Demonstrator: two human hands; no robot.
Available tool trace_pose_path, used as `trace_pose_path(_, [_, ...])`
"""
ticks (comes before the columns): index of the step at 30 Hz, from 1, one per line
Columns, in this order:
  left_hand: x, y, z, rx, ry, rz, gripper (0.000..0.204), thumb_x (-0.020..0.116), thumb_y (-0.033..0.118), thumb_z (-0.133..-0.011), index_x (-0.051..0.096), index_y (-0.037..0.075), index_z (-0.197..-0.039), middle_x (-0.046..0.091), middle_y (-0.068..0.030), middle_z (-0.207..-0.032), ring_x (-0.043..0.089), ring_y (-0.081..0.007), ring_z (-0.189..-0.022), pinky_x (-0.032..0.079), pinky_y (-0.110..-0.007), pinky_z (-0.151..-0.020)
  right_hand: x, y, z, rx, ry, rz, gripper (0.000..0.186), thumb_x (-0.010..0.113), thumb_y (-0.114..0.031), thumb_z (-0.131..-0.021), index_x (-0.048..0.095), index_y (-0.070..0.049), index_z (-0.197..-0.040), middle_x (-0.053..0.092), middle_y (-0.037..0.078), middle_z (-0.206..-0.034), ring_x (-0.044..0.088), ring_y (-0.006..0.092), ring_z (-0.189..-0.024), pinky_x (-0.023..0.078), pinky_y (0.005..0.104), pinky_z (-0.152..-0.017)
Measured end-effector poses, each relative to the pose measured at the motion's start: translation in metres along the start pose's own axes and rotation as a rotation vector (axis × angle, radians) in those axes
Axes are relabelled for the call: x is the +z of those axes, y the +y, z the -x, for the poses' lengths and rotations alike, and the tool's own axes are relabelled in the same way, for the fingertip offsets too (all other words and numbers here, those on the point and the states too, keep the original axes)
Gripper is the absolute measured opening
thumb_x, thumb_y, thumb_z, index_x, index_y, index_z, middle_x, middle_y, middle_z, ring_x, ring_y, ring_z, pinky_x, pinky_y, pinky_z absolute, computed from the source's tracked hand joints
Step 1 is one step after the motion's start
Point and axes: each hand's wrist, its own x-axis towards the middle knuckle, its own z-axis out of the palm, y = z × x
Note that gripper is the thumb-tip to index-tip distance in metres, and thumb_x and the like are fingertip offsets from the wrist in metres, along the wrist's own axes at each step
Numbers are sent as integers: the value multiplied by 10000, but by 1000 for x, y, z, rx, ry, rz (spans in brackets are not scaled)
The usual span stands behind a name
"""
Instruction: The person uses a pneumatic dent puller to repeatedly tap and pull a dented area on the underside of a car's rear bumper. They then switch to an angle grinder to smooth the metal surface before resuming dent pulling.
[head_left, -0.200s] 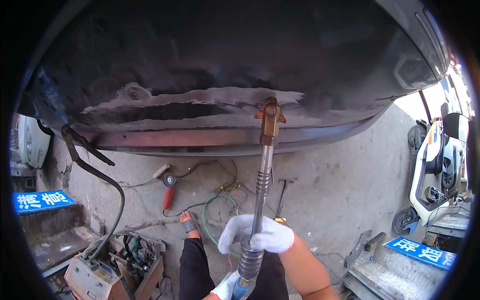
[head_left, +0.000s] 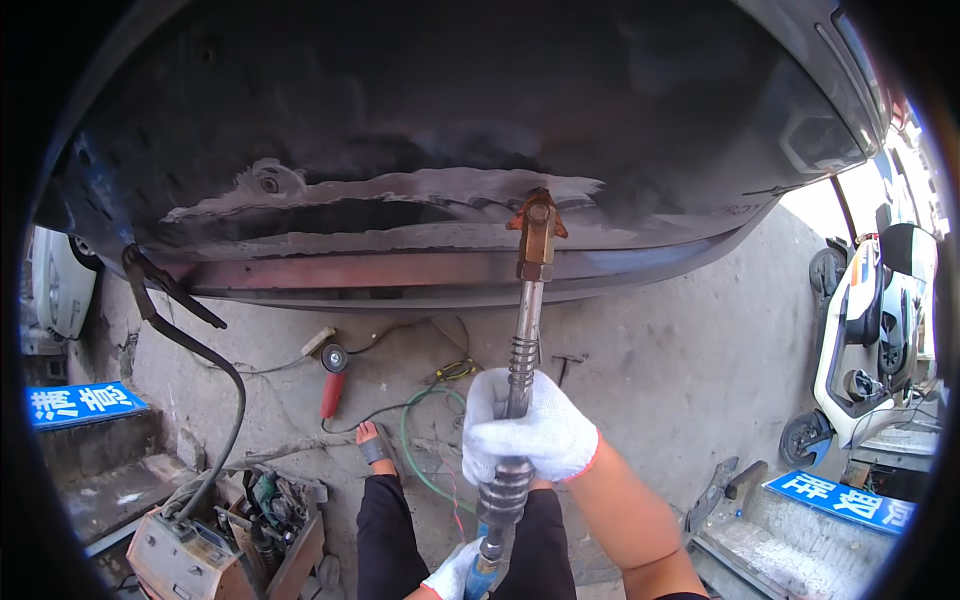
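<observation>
A slide hammer dent puller [head_left: 530, 310] reaches from the bottom of the view to the dark car panel [head_left: 400, 243], its copper-coloured tip touching the panel's bare, scraped strip. My right hand [head_left: 528, 428], in a white knitted glove, is closed round the rod at the upper end of the ribbed sliding weight [head_left: 506, 492]. Lower down, my gloved left hand [head_left: 455, 572] is wrapped about the blue handle [head_left: 481, 578], partly cut off by the lower edge. A black clamp [head_left: 170, 290] with a thick cable grips the panel's lower left edge.
On the concrete lie a red angle grinder [head_left: 333, 385], a green hose [head_left: 408, 440] and a T-shaped metal tool [head_left: 567, 366]. A worn machine box [head_left: 180, 560] stands lower left. Steps with blue signs flank both sides; a white scooter [head_left: 850, 350] stands right.
My right hand has moved up the rod toward the spring and closed more fully, and the ribbed weight has slid up with it. The left hand stays on the handle.
</observation>
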Motion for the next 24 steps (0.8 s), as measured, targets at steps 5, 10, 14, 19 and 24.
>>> trace_pose_path(5, [-9,-13,-23,-100,-94,118,330,457,359,-978,560,52,-1044,662,-153,-836,663,-290,-716,548,-404,-630,-4,17,23,106,-32,49,129,682,-59,-839,559,-36,-811,609,37,-639,578,118,-542,466,250,-513])
trace_pose_path(10, [-29,-31,-33,-217,-216,335,330,463,300,-975,572,-9,-1011,655,-194,-843,653,-301,-741,545,-393,-652,-4,37,35,122,-126,73,149,701,-82,-825,562,-61,-875,606,30,-764,612,112,-715,499,278,-675])
trace_pose_path(14, [-8,-11,-20,-157,-147,196,329,464,295,-981,566,-7,-1058,645,-154,-904,631,-255,-802,527,-357,-690,-5,29,30,-141,-90,-149,243,611,-302,-922,552,-71,-963,545,18,-746,556,103,-684,462,269,-634])
trace_pose_path(19, [14,4,-6,-118,-84,136,335,466,289,-987,559,-5,-1117,634,-105,-980,603,-197,-879,504,-312,-738,-4,35,9,-51,-427,-852,556,414,-599,-945,419,-107,-686,335,-32,-480,312,101,-353,300,272,-361])
trace_pose_path(24, [38,30,21,-48,75,26,350,468,283,-993,551,-3,-1176,622,-55,-1056,575,-140,-956,482,-266,-786,33,17,17,-88,349,-140,446,410,-441,-1012,443,-86,-744,403,-8,-556,389,85,-444,341,257,-412])
